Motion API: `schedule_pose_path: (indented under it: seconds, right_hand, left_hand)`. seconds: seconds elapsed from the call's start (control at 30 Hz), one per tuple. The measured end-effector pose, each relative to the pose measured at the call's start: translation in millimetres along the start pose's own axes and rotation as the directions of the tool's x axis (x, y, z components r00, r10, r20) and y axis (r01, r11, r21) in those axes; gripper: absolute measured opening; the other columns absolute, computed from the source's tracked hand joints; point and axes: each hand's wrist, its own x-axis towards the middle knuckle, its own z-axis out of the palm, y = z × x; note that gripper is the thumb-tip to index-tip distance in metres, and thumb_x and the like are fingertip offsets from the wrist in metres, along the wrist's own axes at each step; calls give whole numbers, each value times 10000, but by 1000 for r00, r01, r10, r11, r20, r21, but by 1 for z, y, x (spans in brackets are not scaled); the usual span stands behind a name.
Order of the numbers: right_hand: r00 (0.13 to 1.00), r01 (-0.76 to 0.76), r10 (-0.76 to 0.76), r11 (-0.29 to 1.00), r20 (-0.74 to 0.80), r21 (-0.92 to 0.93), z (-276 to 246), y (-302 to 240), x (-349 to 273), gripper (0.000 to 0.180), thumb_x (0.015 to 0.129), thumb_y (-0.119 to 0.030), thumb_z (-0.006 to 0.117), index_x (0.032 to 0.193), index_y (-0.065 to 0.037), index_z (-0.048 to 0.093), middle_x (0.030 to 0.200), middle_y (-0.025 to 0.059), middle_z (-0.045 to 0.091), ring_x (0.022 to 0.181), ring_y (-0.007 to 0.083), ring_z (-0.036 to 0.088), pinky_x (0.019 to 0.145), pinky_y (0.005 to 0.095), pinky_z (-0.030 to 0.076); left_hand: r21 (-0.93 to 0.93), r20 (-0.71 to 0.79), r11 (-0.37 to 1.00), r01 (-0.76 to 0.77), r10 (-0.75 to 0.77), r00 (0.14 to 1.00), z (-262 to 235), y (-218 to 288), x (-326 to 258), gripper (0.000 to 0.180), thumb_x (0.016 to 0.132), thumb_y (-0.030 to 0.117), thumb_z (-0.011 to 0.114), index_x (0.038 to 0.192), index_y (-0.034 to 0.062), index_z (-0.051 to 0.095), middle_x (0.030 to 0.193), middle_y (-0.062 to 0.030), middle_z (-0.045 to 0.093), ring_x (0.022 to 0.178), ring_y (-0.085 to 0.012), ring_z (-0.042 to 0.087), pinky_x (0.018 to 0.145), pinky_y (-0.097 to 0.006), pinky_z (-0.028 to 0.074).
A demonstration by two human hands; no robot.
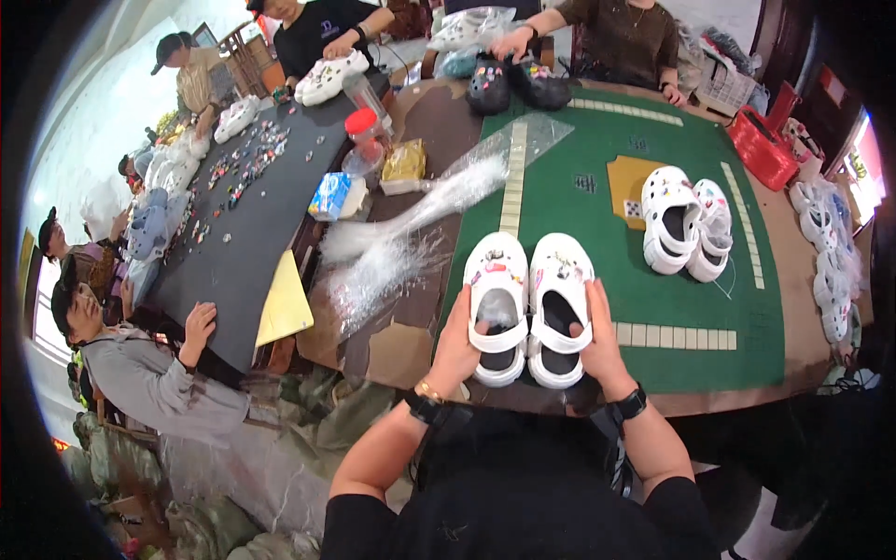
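Note:
A pair of white clogs stands side by side at the front edge of the green table, toes pointing away from me. My left hand (455, 345) is closed around the outer side of the left clog (494, 257), its thumb inside the opening. From the other side, my right hand (605, 347) grips the right clog (560, 257) in the same way. Colourful charms dot both toes, and some clear plastic shows inside the left clog. Beyond my right hand, another white pair, a left clog (668, 191) and a right clog (714, 210), rests on the table with charms on it.
Rows of cream tiles (677, 336) line the green mat (560, 168). Clear plastic bags (392, 252) lie to the left, near a yellow sheet (284, 303) and a red-lidded jar (362, 124). Black clogs (487, 89) are at the far side by another person. Several people surround the dark table (252, 224).

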Motion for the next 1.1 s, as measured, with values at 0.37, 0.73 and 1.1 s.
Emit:
schedule_pose_path:
  seconds: [0.37, 0.73, 1.1]
  right_hand:
    - [999, -10, 11, 999, 31, -33, -2, -6, -3, 698, 913, -143, 539, 1505, 30, 212, 1567, 266, 148, 1475, 350, 157, 1172, 400, 175]
    - [999, -45, 45, 999, 25, 26, -3, 5, -1, 819, 846, -116, 640, 1510, 16, 180, 1566, 288, 116, 1485, 360, 94, 1180, 411, 144]
    - [947, -277, 229, 937, 226, 212, -46, -14, 65, 884, 811, -292, 707, 1527, -66, 240, 1585, 243, 148, 1475, 315, 171, 1167, 377, 199]
  left_hand:
    - [160, 76, 987, 6, -18, 997, 0, 10, 9, 619, 913, 37, 514, 1474, -32, 262, 1424, -284, 426, 1288, -407, 472, 1068, -399, 389]
    - [-43, 158, 999, 17, -10, 987, -5, 6, 14, 806, 839, 50, 607, 1511, -23, 167, 1516, -217, 331, 1398, -337, 352, 1125, -376, 308]
    - [-268, 232, 944, 192, -130, 964, -40, -6, 93, 731, 967, 279, 551, 1526, -2, 171, 1579, -203, 208, 1472, -278, 164, 1163, -349, 193]
